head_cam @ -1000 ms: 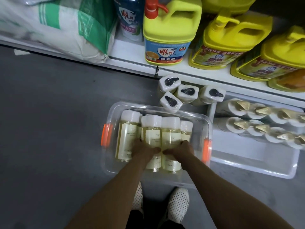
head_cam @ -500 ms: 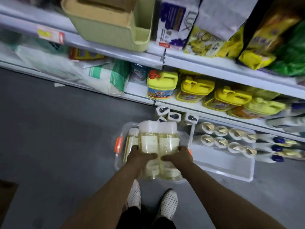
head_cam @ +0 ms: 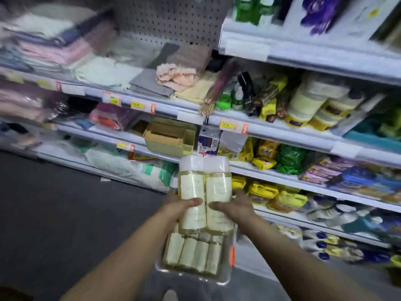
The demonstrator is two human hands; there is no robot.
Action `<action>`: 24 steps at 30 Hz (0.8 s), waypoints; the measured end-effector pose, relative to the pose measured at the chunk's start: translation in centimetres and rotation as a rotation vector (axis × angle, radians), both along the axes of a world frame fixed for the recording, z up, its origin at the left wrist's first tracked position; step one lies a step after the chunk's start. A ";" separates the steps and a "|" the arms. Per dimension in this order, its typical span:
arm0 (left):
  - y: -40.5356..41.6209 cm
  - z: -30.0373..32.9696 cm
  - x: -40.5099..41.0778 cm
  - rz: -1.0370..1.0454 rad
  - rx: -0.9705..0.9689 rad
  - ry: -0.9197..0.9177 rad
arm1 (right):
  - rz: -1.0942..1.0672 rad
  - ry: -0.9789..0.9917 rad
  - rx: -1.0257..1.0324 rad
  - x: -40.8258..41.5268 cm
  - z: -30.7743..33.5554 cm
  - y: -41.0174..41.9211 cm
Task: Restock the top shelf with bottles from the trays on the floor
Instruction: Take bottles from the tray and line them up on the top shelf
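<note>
Two bottles (head_cam: 204,192), clear with pale labels and white caps, are held side by side and upright in front of the shelving. Left hand (head_cam: 178,208) grips the left bottle, fingers curled round its body; right hand (head_cam: 235,206) grips the right bottle likewise. Tray (head_cam: 196,256) lies on the floor directly below, with further bottles lying in it. Judged step: transfer from tray toward the top shelf (head_cam: 303,51), which sits well above the hands at upper right. Next move calls for a high raise and a clear standing space there; heavy blur prevents confirming one.
</note>
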State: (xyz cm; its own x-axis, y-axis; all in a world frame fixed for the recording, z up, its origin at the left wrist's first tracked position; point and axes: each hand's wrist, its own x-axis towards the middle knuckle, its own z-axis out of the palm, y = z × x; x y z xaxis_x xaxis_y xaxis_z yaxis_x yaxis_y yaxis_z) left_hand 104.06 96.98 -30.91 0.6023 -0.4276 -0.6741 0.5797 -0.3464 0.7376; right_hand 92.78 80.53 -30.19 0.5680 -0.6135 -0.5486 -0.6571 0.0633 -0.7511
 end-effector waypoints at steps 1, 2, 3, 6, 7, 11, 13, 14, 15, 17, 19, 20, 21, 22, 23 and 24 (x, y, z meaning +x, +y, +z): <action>0.1 2.5 -0.1 0.002 -0.009 -0.037 | 0.008 -0.026 -0.018 0.0 2.5 -0.1; 0.1 4.3 0.0 0.018 -0.018 -0.063 | 0.016 -0.052 -0.029 0.2 4.4 -0.1; 0.1 6.5 -0.1 0.033 -0.037 -0.104 | 0.011 -0.080 -0.039 0.1 6.3 -0.2; 0.0 13.5 -0.5 0.038 -0.078 -0.219 | 0.005 -0.186 -0.077 -0.1 12.7 -0.4; -0.1 15.8 -0.6 0.041 -0.098 -0.262 | 0.008 -0.222 -0.094 0.0 15.0 -0.4; -0.5 23.4 -0.8 0.030 -0.176 -0.388 | 0.028 -0.340 -0.158 -0.3 22.4 -0.7; -0.7 27.2 -1.0 0.025 -0.206 -0.451 | 0.037 -0.405 -0.191 -0.6 26.2 -1.1; -0.7 28.8 -1.1 0.034 -0.215 -0.485 | 0.043 -0.437 -0.214 -0.8 28.0 -1.2; -0.8 30.5 -1.2 0.037 -0.231 -0.524 | 0.050 -0.467 -0.241 -0.9 29.7 -1.4; -1.1 33.6 -1.5 0.056 -0.264 -0.585 | 0.058 -0.525 -0.281 -1.2 33.0 -1.7; -1.2 36.5 -2.2 0.058 -0.295 -0.646 | 0.063 -0.581 -0.313 -1.7 35.8 -2.0; -1.3 37.8 -2.7 0.061 -0.319 -0.672 | 0.067 -0.608 -0.327 -2.1 37.2 -2.1; -1.3 39.0 -3.0 0.068 -0.339 -0.695 | 0.069 -0.634 -0.341 -2.4 38.4 -2.2; -1.4 40.3 -3.4 0.077 -0.354 -0.715 | 0.072 -0.665 -0.354 -2.8 39.5 -2.3; -1.4 41.4 -3.7 0.080 -0.367 -0.736 | 0.075 -0.694 -0.366 -3.1 40.6 -2.4; -1.4 42.5 -4.2 0.084 -0.377 -0.757 | 0.074 -0.719 -0.382 -3.4 41.5 -2.5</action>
